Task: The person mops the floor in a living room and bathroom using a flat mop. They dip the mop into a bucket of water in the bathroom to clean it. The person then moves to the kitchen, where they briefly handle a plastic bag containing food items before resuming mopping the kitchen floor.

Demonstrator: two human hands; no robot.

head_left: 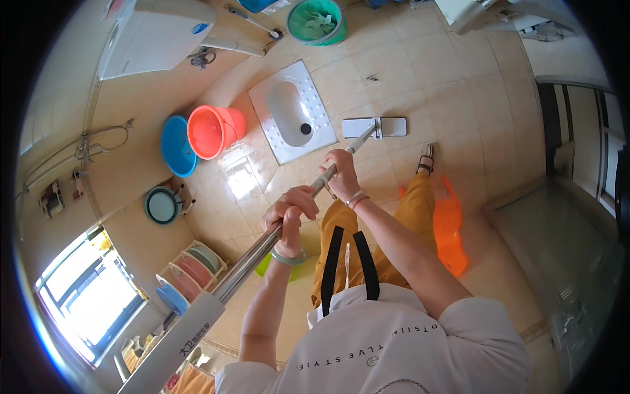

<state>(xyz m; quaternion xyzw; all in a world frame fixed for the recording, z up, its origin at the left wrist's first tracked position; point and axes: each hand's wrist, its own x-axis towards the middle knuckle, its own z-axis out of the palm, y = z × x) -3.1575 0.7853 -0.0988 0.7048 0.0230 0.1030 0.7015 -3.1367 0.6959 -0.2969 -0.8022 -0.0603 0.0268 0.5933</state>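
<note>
A flat mop has its metal pole (pixel 252 261) running slantwise across my front, with a pale sleeve (pixel 174 345) at its near end. My left hand (pixel 289 220), with a bangle at the wrist, grips the pole's middle. Farther down the shaft, my right hand (pixel 339 174) is wrapped round it. The rectangular mop head (pixel 394 126) lies flat on the tiled floor, right of the white squat toilet (pixel 325 134) and just beyond my sandalled foot (pixel 426 159).
Left of the toilet stand a red bucket (pixel 213 132) and a blue basin (pixel 176 148). A green bin (pixel 316 27) with a bag stands at the back. An orange plastic stool (pixel 448 226) is by my right leg. Basins fill a rack (pixel 220 266) at left; a glass panel (pixel 558 240) stands right.
</note>
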